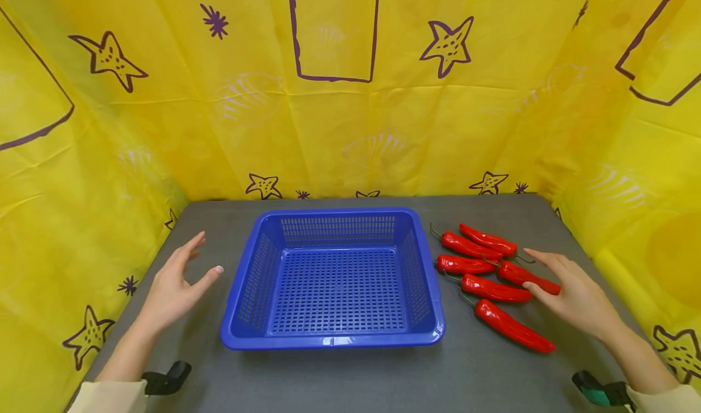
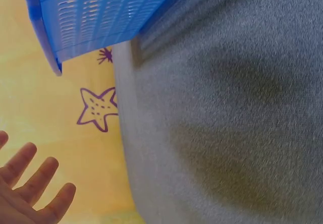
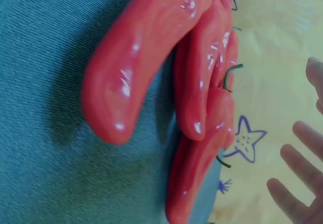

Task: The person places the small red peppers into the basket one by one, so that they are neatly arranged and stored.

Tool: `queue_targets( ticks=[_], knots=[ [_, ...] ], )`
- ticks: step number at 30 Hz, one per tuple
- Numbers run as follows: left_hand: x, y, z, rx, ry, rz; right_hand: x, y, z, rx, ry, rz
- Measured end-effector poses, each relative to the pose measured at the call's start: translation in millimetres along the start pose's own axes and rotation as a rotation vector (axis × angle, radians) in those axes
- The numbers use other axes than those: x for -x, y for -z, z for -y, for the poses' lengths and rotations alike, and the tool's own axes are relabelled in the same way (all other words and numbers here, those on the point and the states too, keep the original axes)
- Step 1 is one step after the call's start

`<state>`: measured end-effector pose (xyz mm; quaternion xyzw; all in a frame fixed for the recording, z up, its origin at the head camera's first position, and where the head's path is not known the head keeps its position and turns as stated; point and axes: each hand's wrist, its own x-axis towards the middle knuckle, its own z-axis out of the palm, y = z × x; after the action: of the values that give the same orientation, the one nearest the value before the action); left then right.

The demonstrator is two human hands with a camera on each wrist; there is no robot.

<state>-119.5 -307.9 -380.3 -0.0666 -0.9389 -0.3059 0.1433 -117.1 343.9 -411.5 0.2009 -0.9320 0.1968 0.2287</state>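
Note:
A blue plastic basket (image 1: 333, 342) with slotted walls sits on the grey table. To its left my left hand (image 1: 174, 288) hovers with fingers spread, holding nothing; its fingertips (image 2: 64, 193) also show in the left wrist view. Several glossy red chili peppers with green stems lie in a loose group right of the basket, the nearest chili pepper (image 1: 515, 326) a little apart from the others. My right hand (image 1: 580, 294) is at the group's right side, fingers extended and empty, overlapping the end of one chili pepper (image 1: 528, 277) in the head view.
A grey cloth covers the table (image 1: 328, 382). Yellow curtains (image 1: 339, 127) printed with starfish and shells stand behind it and along both sides. Black straps (image 1: 167, 378) are on both wrists, by the pale sleeves.

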Motion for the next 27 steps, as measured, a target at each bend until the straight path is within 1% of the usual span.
queue_targets(
  ticks=[2,7,11,15,18,24,27],
  knots=[
    [0.5,-2.3,0.5,0.016,0.007,-0.008,2.5,-2.0,1.1,-0.006,0.008,-0.010],
    [2.1,-7.1,1.3,0.019,0.015,-0.034,8.1,-5.8,3.0,-0.014,0.025,-0.024],
    [3.9,-10.4,1.9,0.066,0.016,-0.044,12.2,-7.5,4.7,-0.017,0.010,-0.022],
    [6.0,-14.4,2.9,0.108,0.020,-0.042,16.1,-10.7,6.8,-0.024,-0.014,-0.003],
    [7.3,-18.2,4.6,0.120,0.024,-0.033,18.3,-15.5,8.2,-0.033,-0.012,0.012],
    [7.9,-25.2,6.2,0.162,0.025,-0.017,23.6,-25.4,10.6,-0.064,0.010,0.011],
    [7.8,-27.3,4.9,0.194,0.016,-0.017,25.9,-28.4,12.1,-0.061,-0.002,0.020]
  ],
)
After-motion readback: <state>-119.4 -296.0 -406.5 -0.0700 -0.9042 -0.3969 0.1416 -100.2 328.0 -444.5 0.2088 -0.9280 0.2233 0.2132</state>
